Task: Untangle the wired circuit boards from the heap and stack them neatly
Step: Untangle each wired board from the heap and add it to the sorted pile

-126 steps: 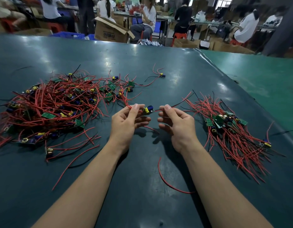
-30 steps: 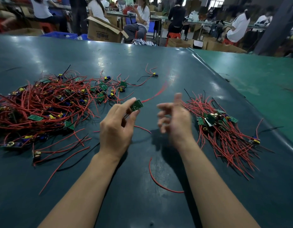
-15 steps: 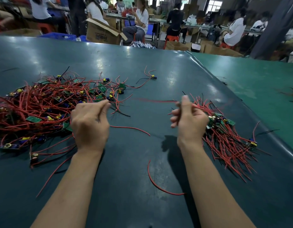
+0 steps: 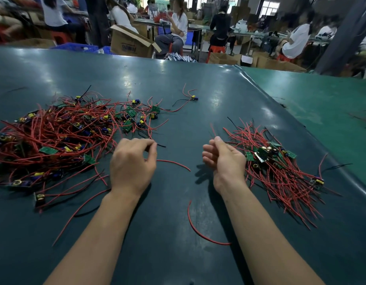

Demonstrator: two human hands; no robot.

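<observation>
Heap (image 4: 54,138) of tangled boards lies left of the left hand (image 4: 132,163), which pinches a black wire end (image 4: 160,145) at its edge. Right hand (image 4: 223,159) hangs loosely curled, empty, just beside the sorted pile (image 4: 281,167) on the tabletop (image 4: 178,83).

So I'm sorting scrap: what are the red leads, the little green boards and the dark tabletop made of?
Thin red leads: flexible, plastic-insulated wire, judging by their smooth curves. Small green boards: probably rigid laminate, flat and matte. Dark teal tabletop: seemingly a glossy rubber or vinyl sheet, with lamp glare.
</observation>
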